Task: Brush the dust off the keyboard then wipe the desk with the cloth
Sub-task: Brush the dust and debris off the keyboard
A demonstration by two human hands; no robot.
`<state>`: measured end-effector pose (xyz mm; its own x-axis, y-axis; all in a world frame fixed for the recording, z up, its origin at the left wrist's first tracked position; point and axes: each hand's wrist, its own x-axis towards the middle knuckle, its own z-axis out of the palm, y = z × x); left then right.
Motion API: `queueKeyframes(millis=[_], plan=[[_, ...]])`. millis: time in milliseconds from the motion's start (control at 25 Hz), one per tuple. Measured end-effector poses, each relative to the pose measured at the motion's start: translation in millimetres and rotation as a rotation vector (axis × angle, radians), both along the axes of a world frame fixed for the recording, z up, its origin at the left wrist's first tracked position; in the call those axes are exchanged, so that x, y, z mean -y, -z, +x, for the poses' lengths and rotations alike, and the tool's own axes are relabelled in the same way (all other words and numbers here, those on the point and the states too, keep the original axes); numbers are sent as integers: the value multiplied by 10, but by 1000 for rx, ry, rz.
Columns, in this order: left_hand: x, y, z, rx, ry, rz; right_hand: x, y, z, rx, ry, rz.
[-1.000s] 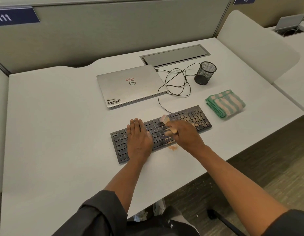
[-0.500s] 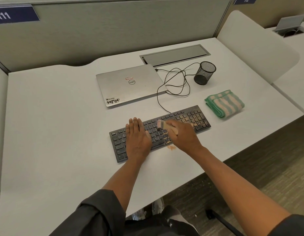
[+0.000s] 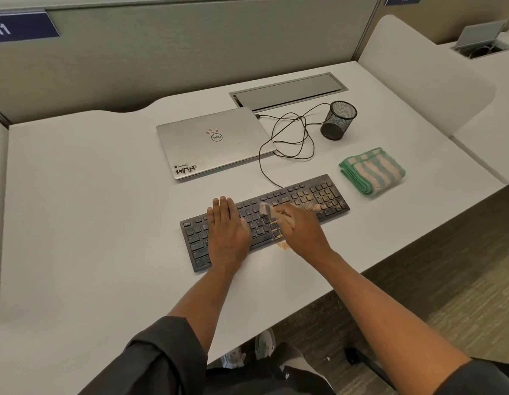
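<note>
A black keyboard lies slanted on the white desk, with tan dust over its right-hand keys. A small heap of the same dust sits on the desk just in front of the keyboard. My left hand lies flat on the keyboard's left half, fingers straight. My right hand grips a small brush with a pale wooden handle, its bristle end on the middle keys. A folded green and beige striped cloth rests on the desk to the right of the keyboard.
A closed silver laptop lies behind the keyboard, and the keyboard's black cable loops beside it. A black mesh pen cup stands behind the cloth. A metal cable hatch is set in the desk's back.
My right hand swept the brush back from the keyboard's front edge onto the middle keys. My left hand stayed flat on the keyboard.
</note>
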<state>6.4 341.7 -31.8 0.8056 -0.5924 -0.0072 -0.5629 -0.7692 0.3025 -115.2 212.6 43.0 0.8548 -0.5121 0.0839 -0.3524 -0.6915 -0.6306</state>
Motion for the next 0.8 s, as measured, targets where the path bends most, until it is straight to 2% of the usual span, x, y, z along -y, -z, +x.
queueKeyframes(millis=[160,360,560,720,800], plan=[[6,9,15,-8,-2,15,84,-30,-4,10,150,-6],[1,11,9,-6,3,-5,-73,-46,79,-13,44,26],[7,13,17,-6,-3,3,54,-142,112,-63,245,-24],[-3,7,14,-17,-1,-12,-99,-91,135,-50,77,81],[0,4,9,-11,-3,-12,-117,-66,122,-57,118,50]])
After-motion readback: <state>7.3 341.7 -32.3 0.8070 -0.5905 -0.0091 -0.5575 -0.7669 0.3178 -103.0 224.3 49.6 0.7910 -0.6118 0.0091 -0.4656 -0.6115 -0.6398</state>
